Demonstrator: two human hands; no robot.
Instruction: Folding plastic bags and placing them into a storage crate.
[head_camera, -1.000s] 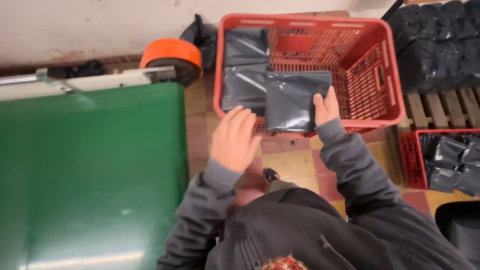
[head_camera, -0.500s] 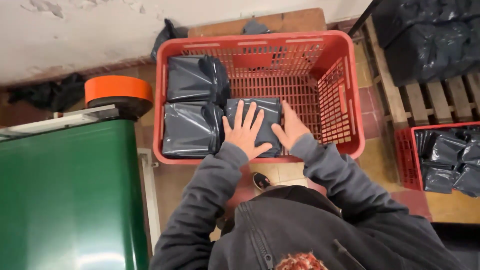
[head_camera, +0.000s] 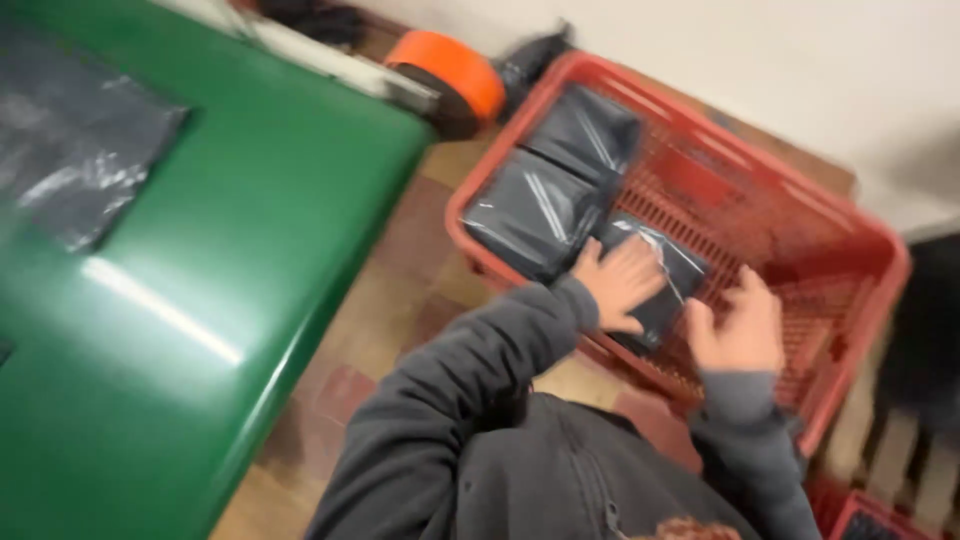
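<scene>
Now that the grey bag (head_camera: 655, 285) lies flat in the red crate (head_camera: 850, 300) beside two others, our left hand (head_camera: 622, 282) presses it with spread fingers while our right hand (head_camera: 742, 325) has lifted off, open.

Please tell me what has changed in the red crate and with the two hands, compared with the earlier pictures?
The dark plastic package held above the red crate a second ago now lies inside it, beside the two packages already there. The left hand rests flat on it. The right hand has come off it and hangs near the crate's near wall. The two packages, the crate and the green table stayed put; only the camera swung.
</scene>
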